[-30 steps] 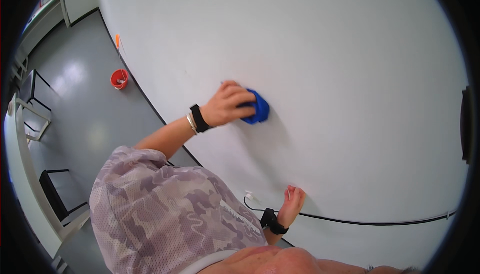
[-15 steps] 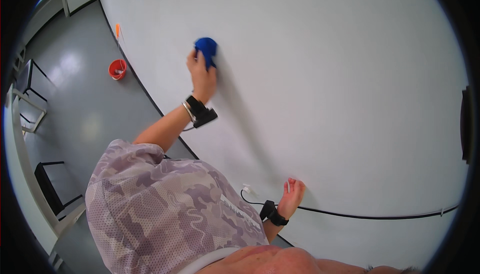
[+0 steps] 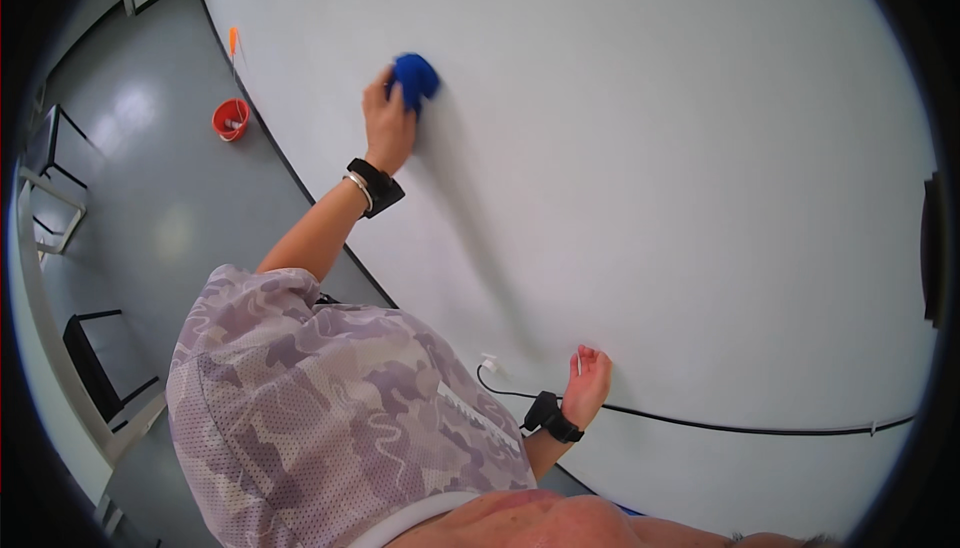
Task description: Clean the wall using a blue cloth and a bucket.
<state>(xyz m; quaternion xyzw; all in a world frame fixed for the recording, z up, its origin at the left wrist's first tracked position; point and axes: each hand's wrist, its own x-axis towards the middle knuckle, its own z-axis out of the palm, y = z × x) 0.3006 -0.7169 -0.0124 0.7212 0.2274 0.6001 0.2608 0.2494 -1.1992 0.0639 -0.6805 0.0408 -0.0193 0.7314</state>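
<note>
My left hand (image 3: 389,126) is wrapped around a bunched blue cloth (image 3: 416,78) and presses it against the white wall (image 3: 680,168). A dark strap with a small black box (image 3: 385,198) and a light bracelet circle that wrist. Lower down, my right hand (image 3: 588,388) is near the wall, fingers loosely stretched out with nothing in them. Whether its fingertips touch the surface, I cannot tell. Its wrist carries a similar black strap (image 3: 565,430), close to a black cable (image 3: 740,429) that runs along the wall.
A red bucket (image 3: 219,128) stands on the grey floor by the dark baseboard, with an orange-tipped stick (image 3: 234,43) beside it. Black chairs (image 3: 93,373) and a pale table edge (image 3: 45,348) line the left. A white plug (image 3: 489,363) sits in the wall.
The left hand and the cloth have shifted up and slightly left, with the wrist turned a little. The whole view has drifted slightly. The right hand stays nearly where it was.
</note>
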